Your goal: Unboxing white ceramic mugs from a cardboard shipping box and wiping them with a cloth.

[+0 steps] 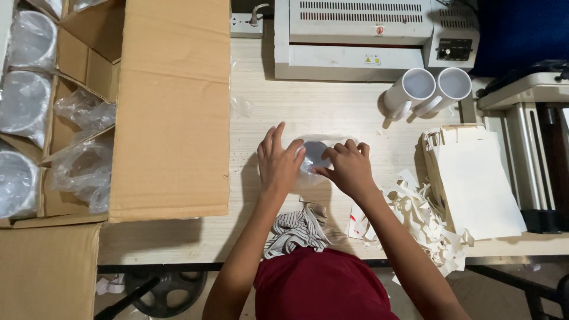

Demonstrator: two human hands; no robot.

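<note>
A white mug wrapped in a clear plastic bag (314, 155) lies on the pale wooden table (332, 106), seen end-on between my hands. My left hand (277, 163) rests against its left side with fingers spread upward. On the mug's right side, the curled fingers of my right hand (349, 168) pinch the plastic. Two bare white mugs (430, 89) lie on their sides farther back to the right, handles toward me.
A big open cardboard box (169, 106) at left holds several bagged mugs (26, 101) in dividers. A white laminator (367, 38) stands at the back. Flat white cartons (474, 178) and paper scraps (415, 216) lie at right, and a striped cloth (299, 231) at the front edge.
</note>
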